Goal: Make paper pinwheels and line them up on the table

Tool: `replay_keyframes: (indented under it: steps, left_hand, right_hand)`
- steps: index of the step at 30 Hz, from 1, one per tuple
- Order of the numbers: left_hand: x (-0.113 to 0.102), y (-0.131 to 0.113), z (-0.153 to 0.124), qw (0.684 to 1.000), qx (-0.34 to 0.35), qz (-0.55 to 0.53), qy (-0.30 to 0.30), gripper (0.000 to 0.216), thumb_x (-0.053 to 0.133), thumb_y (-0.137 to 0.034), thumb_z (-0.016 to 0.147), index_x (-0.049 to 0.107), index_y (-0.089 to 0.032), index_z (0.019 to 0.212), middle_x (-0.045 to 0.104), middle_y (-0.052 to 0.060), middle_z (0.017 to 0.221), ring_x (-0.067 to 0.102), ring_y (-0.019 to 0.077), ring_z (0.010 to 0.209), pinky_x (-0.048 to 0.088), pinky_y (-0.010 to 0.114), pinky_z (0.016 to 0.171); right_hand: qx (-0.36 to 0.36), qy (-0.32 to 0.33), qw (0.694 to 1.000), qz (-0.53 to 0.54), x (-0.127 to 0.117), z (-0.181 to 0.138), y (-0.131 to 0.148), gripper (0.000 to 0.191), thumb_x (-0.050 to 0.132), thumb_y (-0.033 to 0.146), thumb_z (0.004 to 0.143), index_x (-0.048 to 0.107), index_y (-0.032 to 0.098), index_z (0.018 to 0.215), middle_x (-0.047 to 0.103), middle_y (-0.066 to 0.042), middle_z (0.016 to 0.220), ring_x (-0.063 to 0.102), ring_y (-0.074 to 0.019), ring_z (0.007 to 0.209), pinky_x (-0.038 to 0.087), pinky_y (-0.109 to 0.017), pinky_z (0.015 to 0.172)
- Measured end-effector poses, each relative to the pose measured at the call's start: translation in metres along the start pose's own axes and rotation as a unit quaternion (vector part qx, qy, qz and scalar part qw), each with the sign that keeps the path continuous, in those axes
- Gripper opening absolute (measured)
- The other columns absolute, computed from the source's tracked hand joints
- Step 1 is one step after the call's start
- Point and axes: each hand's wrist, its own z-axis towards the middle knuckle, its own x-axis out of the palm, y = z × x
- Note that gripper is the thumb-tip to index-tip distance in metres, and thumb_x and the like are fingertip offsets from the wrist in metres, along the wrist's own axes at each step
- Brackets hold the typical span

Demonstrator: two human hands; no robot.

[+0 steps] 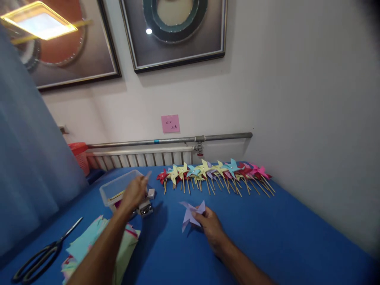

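My right hand (pixel 209 223) pinches a lilac paper pinwheel (pixel 188 215) by its centre and one side, above the blue table cover. My left hand (pixel 136 192) is closed over the right side of a clear plastic box (pixel 108 192). A small pale blurred piece (pixel 147 175) sticks up from its fingers, too smeared to name. Just below that hand stands a small open box (pixel 145 208) with shiny bits in it, and a small pale box (pixel 151 193) sits beside it. Some yellow sticks show inside the plastic box.
Finished pinwheels (pixel 204 168) on sticks lie in a row at the back. Black-handled scissors (pixel 44 253) and a stack of coloured paper (pixel 89 233) are at the front left. A red basket (pixel 79 156) stands behind a blue curtain (pixel 29 150); a radiator (pixel 142 156) runs along the wall.
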Motion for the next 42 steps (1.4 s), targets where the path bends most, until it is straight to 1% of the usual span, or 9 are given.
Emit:
replay_keyframes:
  steps: [2,5,6,8,12,17,29,33,42]
  left_hand:
    - [0.044,-0.016,-0.03,0.992,-0.003,-0.121,0.042,0.034,0.036,-0.044,0.093,0.057,-0.02,0.083,0.062,0.003,0.068,0.058,0.019,0.064,0.04,0.028,0.062]
    - [0.101,-0.029,-0.064,0.944,0.002,-0.295,0.145,0.027,0.047,-0.044,0.085,0.055,-0.019,0.075,0.057,-0.001,0.06,0.05,0.0141,0.054,0.035,0.024,0.053]
    - [0.113,-0.031,-0.071,0.927,-0.018,-0.334,0.168,0.027,0.051,-0.045,0.081,0.055,-0.019,0.074,0.055,-0.002,0.058,0.045,0.0123,0.049,0.032,0.024,0.051]
    - [0.124,-0.032,-0.079,0.902,-0.042,-0.379,0.201,0.027,0.056,-0.044,0.076,0.058,-0.017,0.073,0.051,-0.005,0.054,0.041,0.0106,0.046,0.03,0.024,0.049]
    - [0.123,-0.032,-0.085,0.887,-0.045,-0.395,0.235,0.021,0.057,-0.035,0.073,0.062,-0.016,0.077,0.053,-0.004,0.057,0.043,0.0098,0.047,0.031,0.023,0.049]
    - [0.124,-0.035,-0.087,0.871,-0.045,-0.419,0.253,0.01,0.055,-0.026,0.068,0.057,-0.017,0.069,0.052,-0.005,0.054,0.042,0.0087,0.046,0.029,0.022,0.048]
    - [0.115,-0.041,-0.087,0.871,-0.101,-0.405,0.26,0.017,0.065,-0.031,0.069,0.059,-0.016,0.068,0.049,-0.006,0.047,0.041,0.0078,0.043,0.027,0.021,0.046]
    - [0.116,-0.041,-0.089,0.872,-0.093,-0.401,0.267,0.014,0.064,-0.029,0.069,0.059,-0.016,0.068,0.049,-0.006,0.047,0.041,0.0077,0.042,0.027,0.021,0.045]
    - [0.123,-0.04,-0.09,0.873,-0.07,-0.412,0.251,0.009,0.059,-0.025,0.067,0.056,-0.017,0.066,0.051,-0.005,0.052,0.043,0.0078,0.043,0.029,0.021,0.044]
  right_hand:
    - [0.019,0.0,1.0,0.022,-0.001,0.0,0.0,0.036,0.084,0.039,0.061,0.069,0.018,0.086,0.073,-0.004,0.082,0.067,-0.0228,0.076,0.053,-0.034,0.07]
    - [0.038,-0.004,0.998,0.042,-0.002,-0.001,0.002,0.037,0.086,0.038,0.06,0.069,0.019,0.086,0.074,-0.003,0.083,0.067,-0.0213,0.078,0.054,-0.034,0.074]
    - [0.041,-0.003,0.998,0.047,-0.002,-0.001,0.002,0.037,0.087,0.038,0.06,0.069,0.019,0.086,0.073,-0.002,0.082,0.067,-0.0202,0.077,0.054,-0.033,0.074]
    - [0.045,0.001,0.998,0.051,-0.001,-0.001,0.003,0.038,0.088,0.037,0.06,0.07,0.02,0.087,0.073,-0.002,0.082,0.066,-0.0186,0.075,0.053,-0.032,0.073]
    - [0.054,-0.008,0.997,0.051,0.0,0.0,0.003,0.037,0.091,0.037,0.057,0.07,0.02,0.083,0.072,-0.001,0.079,0.064,-0.0172,0.072,0.051,-0.03,0.07]
    - [0.044,-0.008,0.997,0.057,0.0,0.001,-0.001,0.036,0.092,0.036,0.056,0.07,0.018,0.078,0.07,0.0,0.072,0.06,-0.0154,0.067,0.05,-0.029,0.068]
    - [0.044,-0.031,0.998,0.034,-0.002,0.002,-0.004,0.04,0.093,0.038,0.053,0.069,0.018,0.08,0.069,0.001,0.074,0.061,-0.0162,0.069,0.051,-0.028,0.065]
    - [0.031,-0.022,0.999,0.018,-0.002,0.002,-0.006,0.038,0.09,0.039,0.057,0.07,0.019,0.083,0.07,0.0,0.075,0.062,-0.0174,0.07,0.05,-0.028,0.064]
    - [0.023,-0.022,0.999,0.011,-0.005,0.004,-0.011,0.039,0.089,0.04,0.06,0.071,0.019,0.087,0.07,0.0,0.078,0.064,-0.0197,0.075,0.054,-0.034,0.074]
